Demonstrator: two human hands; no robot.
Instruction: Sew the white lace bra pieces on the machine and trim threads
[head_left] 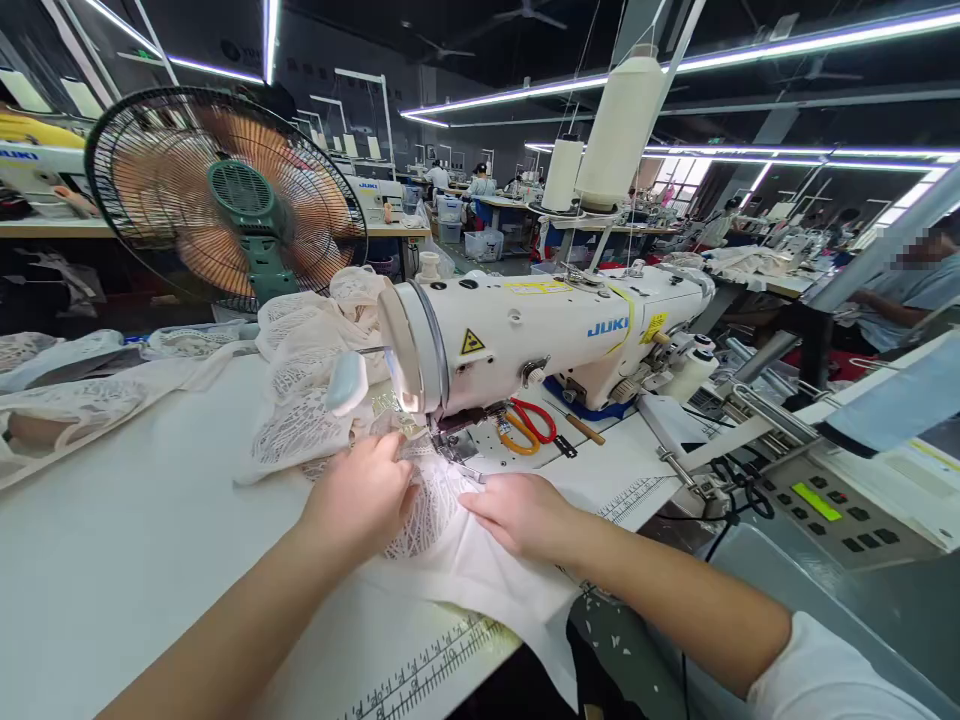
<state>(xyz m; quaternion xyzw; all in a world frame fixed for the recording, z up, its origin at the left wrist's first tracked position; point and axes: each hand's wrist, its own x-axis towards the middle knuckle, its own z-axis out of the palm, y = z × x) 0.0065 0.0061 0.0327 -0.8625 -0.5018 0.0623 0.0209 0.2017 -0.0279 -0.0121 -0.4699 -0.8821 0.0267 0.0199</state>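
So the piece being worked is a pale, off-white lace fabric (427, 515) with an open, leafy net pattern you can see right through, joined to a plain smooth white panel that spills off the near table edge toward 6 o'clock. It sits flat on the white table (135, 540), right under the needle end of the white JUKI sewing machine (555, 335).

The left hand (360, 495) lies palm-down on the lace at about 9 o'clock from the needle, fingers curled loosely and pressing the cloth rather than pinching it. The right hand (521, 512) is at roughly 4 o'clock from the needle, fingers stretched out nearly flat on the plain panel, fingertips pointing in at the seam. Neither hand is really gripping anything, just holding the cloth down.

More of the same lace is bunched up in a heap (307, 370) at 10 o'clock behind the left hand. Red and orange scissors (529, 425) lie under the machine arm at 1 o'clock. A green fan (225, 195) stands at the back left, and two big cream thread cones (619, 130) tower over the machine.
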